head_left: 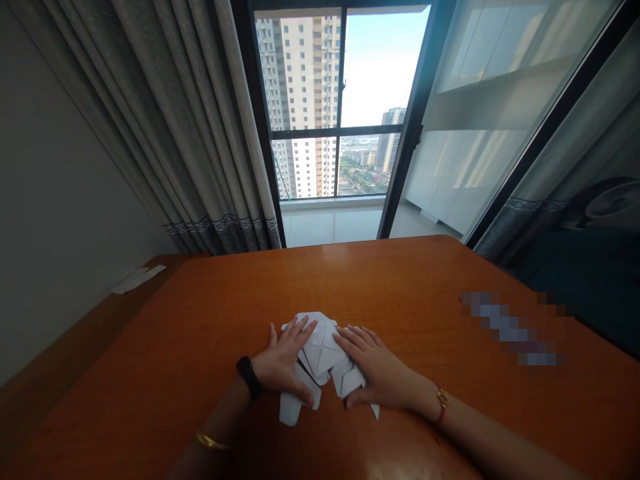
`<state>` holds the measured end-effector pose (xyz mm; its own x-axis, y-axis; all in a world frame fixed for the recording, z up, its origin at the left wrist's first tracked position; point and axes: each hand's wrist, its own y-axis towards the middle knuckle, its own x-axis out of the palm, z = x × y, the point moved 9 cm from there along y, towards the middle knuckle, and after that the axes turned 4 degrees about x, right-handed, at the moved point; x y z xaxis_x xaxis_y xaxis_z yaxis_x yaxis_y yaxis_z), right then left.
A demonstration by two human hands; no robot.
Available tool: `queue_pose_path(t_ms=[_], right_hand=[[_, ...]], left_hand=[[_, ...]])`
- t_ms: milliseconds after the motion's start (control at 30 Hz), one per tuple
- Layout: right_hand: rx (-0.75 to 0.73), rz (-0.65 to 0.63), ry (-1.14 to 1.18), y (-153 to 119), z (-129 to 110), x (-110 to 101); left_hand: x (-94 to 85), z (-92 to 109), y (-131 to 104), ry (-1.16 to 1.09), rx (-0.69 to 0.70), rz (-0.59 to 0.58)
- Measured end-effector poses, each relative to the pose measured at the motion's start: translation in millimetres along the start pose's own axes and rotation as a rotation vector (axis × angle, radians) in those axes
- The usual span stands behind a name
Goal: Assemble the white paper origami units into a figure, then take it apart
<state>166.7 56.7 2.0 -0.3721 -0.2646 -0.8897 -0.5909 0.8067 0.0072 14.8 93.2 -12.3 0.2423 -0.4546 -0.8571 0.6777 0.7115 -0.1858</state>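
Table [210,347] bears folded paper [321,350] under left hand [286,360] and right hand [377,367].

Left hand [286,363] palm down, your fingers fanned forward, thumb swung out low on the inner side! Across from it your right hand [376,370] is palm down too, fingers closer together, thumb apart, and the two don't touch. Your left forearm [217,417] and right forearm [493,433] slant inward from either side.

Paper [320,351] on bench [225,300], left hand [283,361] on its left side, right hand [379,369] on its right. Window [383,73] behind bench, curtain [165,120] to left of window.
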Motion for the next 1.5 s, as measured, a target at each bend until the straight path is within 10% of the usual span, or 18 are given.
queue_pose_path(t_ms=[233, 500, 900, 1300, 1500], right_hand=[[0.018, 0.241, 0.061, 14, 11, -19], [-0.007, 0.098, -0.122, -1, 16, -10], [-0.026, 0.146, -0.037, 28, 5, -8], [-0.124, 0.121, 0.171, 33, 8, -16], [-0.087, 0.201, 0.527, 33, 19, -10]], left_hand=[[-7.2, 17, 3, 0.02, 0.037, 0.308], [2.9, -8, -10, 0.106, -0.046, 0.002], [8.9, 12, -7, 0.184, -0.214, 0.326], [-28.2, 6, -13, 0.189, 0.05, 0.347], [-9.6, 15, 1, 0.168, 0.165, 0.288]])
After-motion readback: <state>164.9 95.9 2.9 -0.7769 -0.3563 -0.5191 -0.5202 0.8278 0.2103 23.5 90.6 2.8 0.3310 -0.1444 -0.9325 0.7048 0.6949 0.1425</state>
